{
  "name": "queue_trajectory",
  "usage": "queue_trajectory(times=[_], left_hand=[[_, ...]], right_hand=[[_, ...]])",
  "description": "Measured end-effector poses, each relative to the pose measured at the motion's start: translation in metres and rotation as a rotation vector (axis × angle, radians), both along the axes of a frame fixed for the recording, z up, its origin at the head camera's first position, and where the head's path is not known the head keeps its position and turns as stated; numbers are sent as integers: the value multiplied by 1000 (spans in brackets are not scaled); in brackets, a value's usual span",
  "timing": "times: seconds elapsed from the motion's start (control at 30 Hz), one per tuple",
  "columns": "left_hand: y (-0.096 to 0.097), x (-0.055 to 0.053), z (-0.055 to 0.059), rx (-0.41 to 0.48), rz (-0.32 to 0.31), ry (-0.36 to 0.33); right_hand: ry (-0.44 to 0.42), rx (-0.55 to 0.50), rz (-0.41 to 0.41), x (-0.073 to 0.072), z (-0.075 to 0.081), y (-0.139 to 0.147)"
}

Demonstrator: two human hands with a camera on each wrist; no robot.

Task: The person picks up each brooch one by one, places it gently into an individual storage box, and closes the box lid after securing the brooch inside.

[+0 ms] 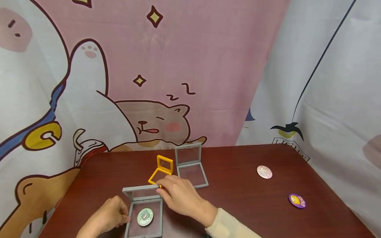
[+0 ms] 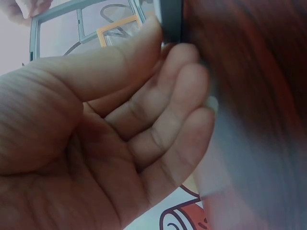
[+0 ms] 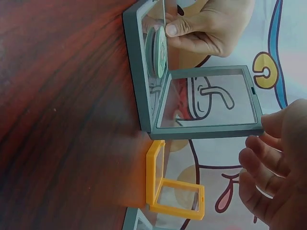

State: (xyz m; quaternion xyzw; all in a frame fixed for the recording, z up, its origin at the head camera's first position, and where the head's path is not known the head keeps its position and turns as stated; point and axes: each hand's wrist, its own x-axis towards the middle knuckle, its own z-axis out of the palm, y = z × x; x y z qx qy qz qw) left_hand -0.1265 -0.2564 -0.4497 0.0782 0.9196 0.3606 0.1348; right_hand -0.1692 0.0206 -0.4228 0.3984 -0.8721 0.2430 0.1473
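Observation:
A grey square display case [image 1: 160, 216] lies opened near the table's front edge. On its clear lower film rests a round mint-green badge [image 1: 145, 217] with a cartoon figure; its rim shows from the side in the right wrist view. The case's lid [image 1: 138, 189] stands up at the back. My right hand [image 1: 186, 197] pinches the lid's right corner between thumb and forefinger, the other fingers loosely bent. At the left side of the case, my left hand [image 1: 106, 215] grips the lower frame's edge with thumb and fingertips.
Behind the case stand a small opened yellow case [image 1: 158, 162] and a second opened grey case [image 1: 189, 163]. On the right of the brown table [image 1: 232, 198] lie a shiny pink badge [image 1: 264, 172] and a purple badge [image 1: 297, 200]. A printed cloth [image 1: 220, 82] hangs behind.

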Motion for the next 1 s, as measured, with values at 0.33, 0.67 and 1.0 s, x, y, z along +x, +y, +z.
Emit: queue_trajectory(times=[0.33,0.67,1.0], left_hand=[[-2,-1,0,14,-11,10],[-2,0,-1,19,24,6],[-1,2,-4,-61,57,108]], right_hand=[[18,-25,62,12,-3,3],[56,11,154,26,-6,7],[85,98,239,36,-12,8]])
